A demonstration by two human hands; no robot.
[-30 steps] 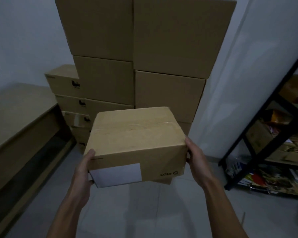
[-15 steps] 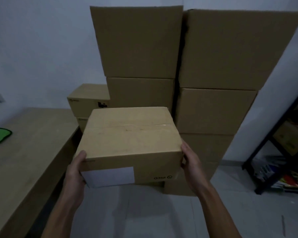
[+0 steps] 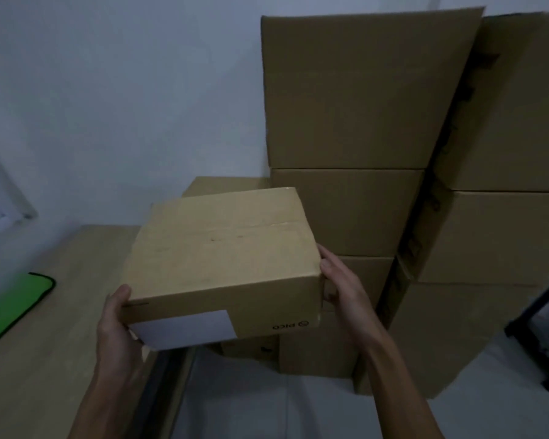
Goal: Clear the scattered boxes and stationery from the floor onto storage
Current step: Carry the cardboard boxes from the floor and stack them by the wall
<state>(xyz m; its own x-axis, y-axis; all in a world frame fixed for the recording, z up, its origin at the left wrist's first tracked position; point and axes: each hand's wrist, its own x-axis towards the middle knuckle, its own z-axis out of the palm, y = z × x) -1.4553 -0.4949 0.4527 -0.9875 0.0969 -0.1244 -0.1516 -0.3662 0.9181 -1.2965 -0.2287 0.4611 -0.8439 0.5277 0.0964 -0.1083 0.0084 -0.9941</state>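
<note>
I hold a brown cardboard box (image 3: pixel 222 258) in the air between both hands. It has a white label on its near face and small upside-down print at the lower right. My left hand (image 3: pixel 116 331) grips its lower left corner, thumb on the top edge. My right hand (image 3: pixel 343 286) presses flat against its right side. The box hangs over the right edge of a light wooden table (image 3: pixel 54 369), slightly turned. Behind it rises a short stack of boxes (image 3: pixel 222 183), whose top face shows just past the held box.
Tall stacks of large cardboard boxes (image 3: pixel 358 99) fill the right half against the white wall. A green mat (image 3: pixel 10 308) lies on the table at the left. A black shelf frame (image 3: pixel 542 331) shows at the right edge. Grey tiled floor (image 3: pixel 267 410) lies below.
The view has swung left and closer to the table. The held box has moved left, now over the table's edge and turned a little. Both hands keep their grip.
</note>
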